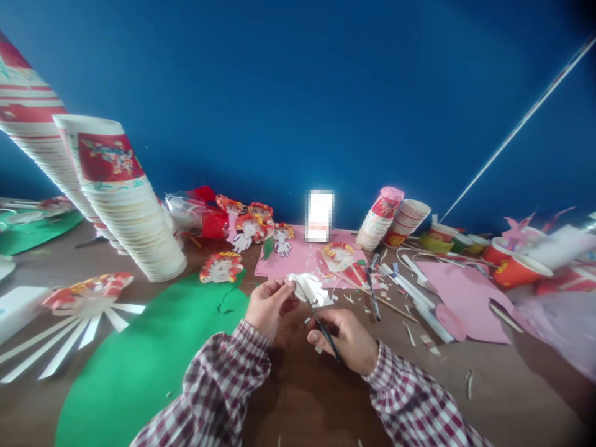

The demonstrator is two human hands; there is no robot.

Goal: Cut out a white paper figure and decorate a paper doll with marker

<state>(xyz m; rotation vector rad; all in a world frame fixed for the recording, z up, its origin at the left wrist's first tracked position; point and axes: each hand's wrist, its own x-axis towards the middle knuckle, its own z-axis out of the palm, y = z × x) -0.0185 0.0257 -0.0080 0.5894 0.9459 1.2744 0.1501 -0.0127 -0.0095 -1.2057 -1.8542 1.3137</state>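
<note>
My left hand pinches the left edge of a small white paper piece, thumb and fingers closed on it above the table. My right hand is closed around a slim dark pen-like tool, whose thin tip reaches up and left across the paper. I cannot make out whether it is a pen or a cutting tool. Behind the paper, a drawn paper figure with a red and yellow headpiece lies near a pink sheet. More such paper figures are piled to its left.
Tall stacks of paper cups stand at left beside a large green sheet. Cut paper strips fan out there. At right lie a black marker, paper scraps, pink paper and orange cups. A blue wall rises behind.
</note>
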